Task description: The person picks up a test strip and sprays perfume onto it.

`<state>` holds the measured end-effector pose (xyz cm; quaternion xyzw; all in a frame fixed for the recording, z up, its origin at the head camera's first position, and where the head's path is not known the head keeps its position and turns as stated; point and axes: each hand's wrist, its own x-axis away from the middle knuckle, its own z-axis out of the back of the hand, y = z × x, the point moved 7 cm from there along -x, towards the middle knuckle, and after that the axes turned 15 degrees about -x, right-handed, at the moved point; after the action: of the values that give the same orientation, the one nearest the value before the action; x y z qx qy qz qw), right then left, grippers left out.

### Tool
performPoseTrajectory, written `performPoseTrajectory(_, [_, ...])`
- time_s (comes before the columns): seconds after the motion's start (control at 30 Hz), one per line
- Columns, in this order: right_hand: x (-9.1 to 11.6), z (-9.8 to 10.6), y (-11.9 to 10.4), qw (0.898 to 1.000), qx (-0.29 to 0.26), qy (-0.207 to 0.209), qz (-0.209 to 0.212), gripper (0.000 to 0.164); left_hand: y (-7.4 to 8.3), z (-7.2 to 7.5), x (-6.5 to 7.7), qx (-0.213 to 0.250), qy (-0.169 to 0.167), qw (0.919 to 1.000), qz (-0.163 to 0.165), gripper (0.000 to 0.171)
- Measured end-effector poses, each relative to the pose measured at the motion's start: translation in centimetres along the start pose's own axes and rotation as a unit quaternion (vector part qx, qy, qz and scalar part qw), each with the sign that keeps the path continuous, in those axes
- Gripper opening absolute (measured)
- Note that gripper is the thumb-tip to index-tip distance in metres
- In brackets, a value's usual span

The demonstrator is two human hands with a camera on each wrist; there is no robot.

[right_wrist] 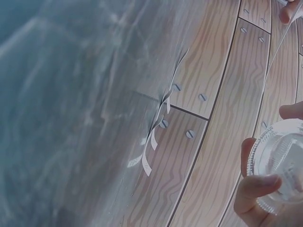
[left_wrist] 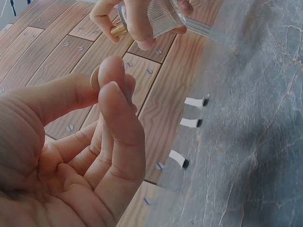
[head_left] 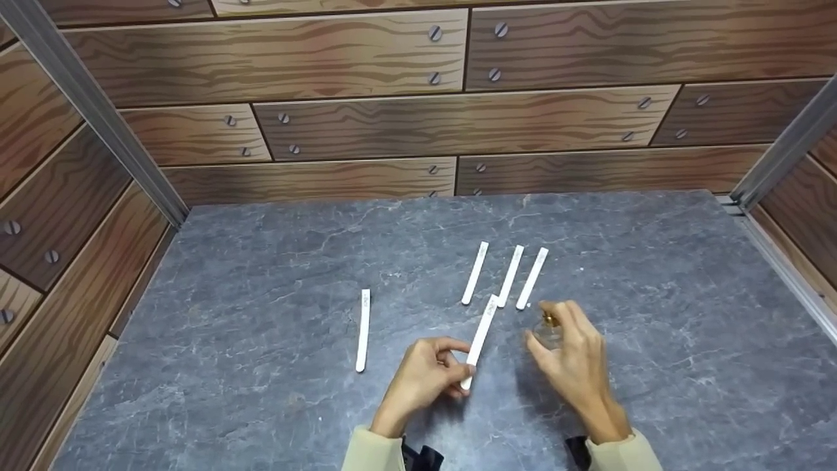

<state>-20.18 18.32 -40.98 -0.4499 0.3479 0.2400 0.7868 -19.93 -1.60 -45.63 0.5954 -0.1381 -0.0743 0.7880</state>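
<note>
my left hand pinches the white paper strip at its near end, long axis slanting away rightward; my right hand grips the glass spray bottle, right of it.

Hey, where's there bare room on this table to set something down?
The tabletop is bare left of the lone white strip, and right of the right hand. A smaller gap separates that strip from the three far strips. It's crowded below those three: the left hand pinches another strip beside the glass bottle.
</note>
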Motion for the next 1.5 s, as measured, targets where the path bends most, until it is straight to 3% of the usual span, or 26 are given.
performPoseTrajectory(1.5, [0.21, -0.06, -0.15, 1.000, 0.002, -0.002, 0.010, 0.039, 0.07, -0.11, 0.03, -0.011, -0.004, 0.9998, -0.015, 0.031])
